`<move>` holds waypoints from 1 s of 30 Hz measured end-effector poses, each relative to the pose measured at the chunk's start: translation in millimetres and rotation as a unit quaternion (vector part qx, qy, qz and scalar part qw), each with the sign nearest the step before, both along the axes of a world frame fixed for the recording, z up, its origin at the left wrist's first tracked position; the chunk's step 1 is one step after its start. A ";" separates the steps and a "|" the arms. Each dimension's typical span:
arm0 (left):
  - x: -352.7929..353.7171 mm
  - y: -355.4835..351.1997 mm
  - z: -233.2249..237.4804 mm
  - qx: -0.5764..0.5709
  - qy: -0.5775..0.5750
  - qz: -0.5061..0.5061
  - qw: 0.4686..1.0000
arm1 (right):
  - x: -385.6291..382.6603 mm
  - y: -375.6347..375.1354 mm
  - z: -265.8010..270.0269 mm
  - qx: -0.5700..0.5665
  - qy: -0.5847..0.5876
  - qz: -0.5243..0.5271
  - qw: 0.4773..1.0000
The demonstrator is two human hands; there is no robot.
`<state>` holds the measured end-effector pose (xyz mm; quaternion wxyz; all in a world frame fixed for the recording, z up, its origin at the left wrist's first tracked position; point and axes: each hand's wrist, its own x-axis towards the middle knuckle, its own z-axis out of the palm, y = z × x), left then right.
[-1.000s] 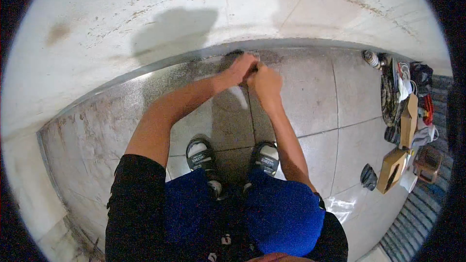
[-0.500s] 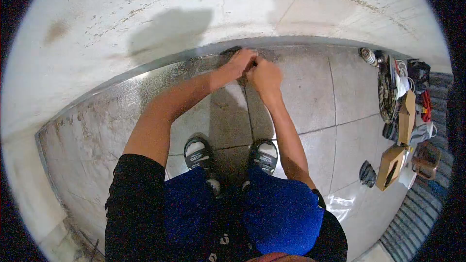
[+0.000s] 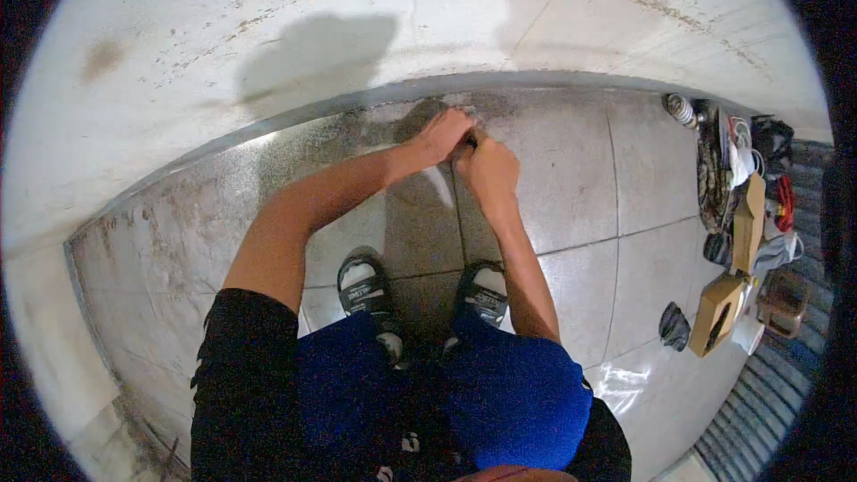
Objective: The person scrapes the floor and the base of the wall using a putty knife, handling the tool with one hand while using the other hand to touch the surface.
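Near the foot of the wall, my left hand (image 3: 449, 132) and my right hand (image 3: 492, 163) are close together, low over the tiled floor (image 3: 562, 178). Both have their fingers curled closed. Between them shows a bit of a small dark thing (image 3: 472, 137); the fingers hide the rest, so its kind cannot be made out. The floor just beyond the hands looks dark and wet or dirty. My feet, in dark strapped sandals (image 3: 361, 284), stand below the hands.
A stained pale wall (image 3: 446, 27) rises right beyond my hands. At the right lie an open cardboard box (image 3: 717, 314), a black crumpled bag (image 3: 675, 326), a metal spring-like part (image 3: 681, 111), a red cord (image 3: 784, 201) and a clear plastic container (image 3: 784, 302), beside a ridged shutter (image 3: 759, 402).
Both hands have come slightly toward me from the wall, still close together. A pale curved streak now shows on the floor below my left hand.
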<state>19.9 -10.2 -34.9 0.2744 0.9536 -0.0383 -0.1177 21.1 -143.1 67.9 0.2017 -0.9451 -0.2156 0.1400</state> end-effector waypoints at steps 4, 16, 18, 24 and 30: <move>0.2 13.7 7.5 -0.140 -0.303 0.032 0.942 | 23.7 16.0 1.2 -0.026 -0.031 0.028 0.999; -132.4 30.7 14.2 -0.116 -0.036 -0.123 0.985 | -0.9 -22.8 -0.6 -0.081 -0.017 0.027 0.996; -163.1 44.8 2.4 -0.084 0.044 -0.110 0.989 | 4.3 -17.7 -2.6 -0.093 -0.034 0.045 0.994; -200.2 50.2 20.8 0.011 0.173 -0.081 0.982 | -12.4 -24.5 17.5 -0.058 -0.027 0.045 0.997; -192.1 44.5 38.1 -0.028 0.159 -0.079 0.984 | 10.4 -9.6 10.1 -0.086 -0.046 0.056 0.994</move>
